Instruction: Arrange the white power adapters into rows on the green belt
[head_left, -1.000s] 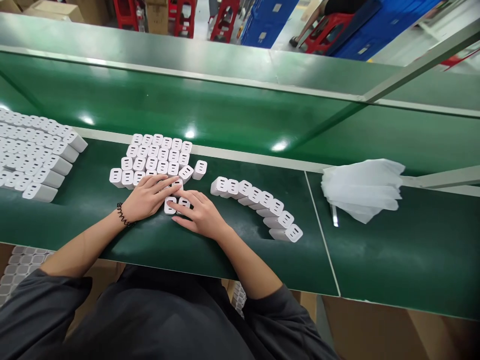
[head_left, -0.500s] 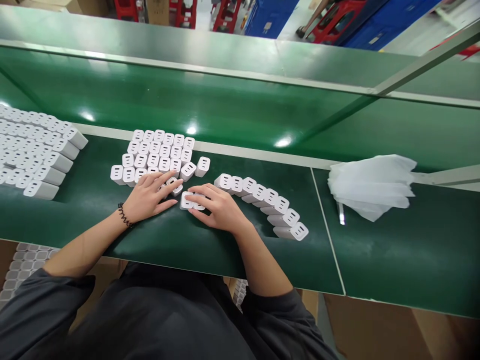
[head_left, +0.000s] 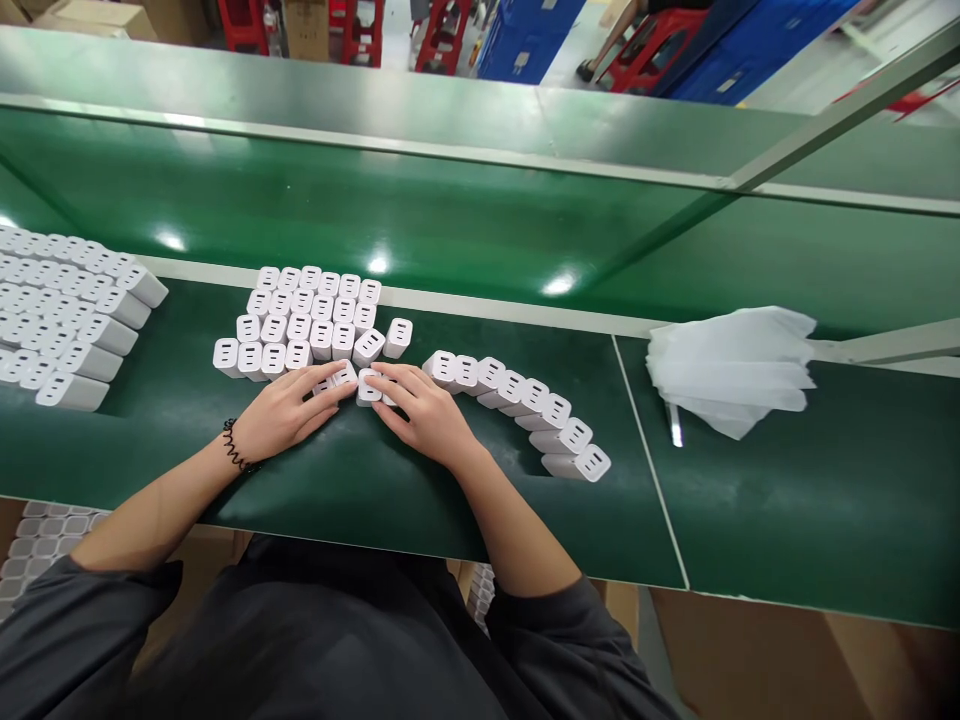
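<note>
My left hand (head_left: 281, 415), a black coiled band at its wrist, curls round a pair of white charger blocks (head_left: 343, 376) at the front of a grouped set. Its fingers cover part of them. Close by on the right, my right hand (head_left: 424, 415) grips two more white chargers, the nearer one (head_left: 367, 388) showing its slotted face and the other mostly under the fingers. Behind both hands, upright chargers (head_left: 298, 327) stand in several rows. One tilted charger (head_left: 368, 347) and another charger (head_left: 399, 338) sit at that group's right side.
A curved line of leaning chargers (head_left: 532, 398) runs to the right on the green bench (head_left: 360, 490). A larger block of chargers (head_left: 75, 320) stands far left. White sheets (head_left: 735, 370) lie at the right. A green panel (head_left: 450, 230) rises along the back.
My left hand has drawn its fingers in and lower beside the front chargers. My right hand and its chargers have shifted slightly back towards the group. The camera view has moved slightly.
</note>
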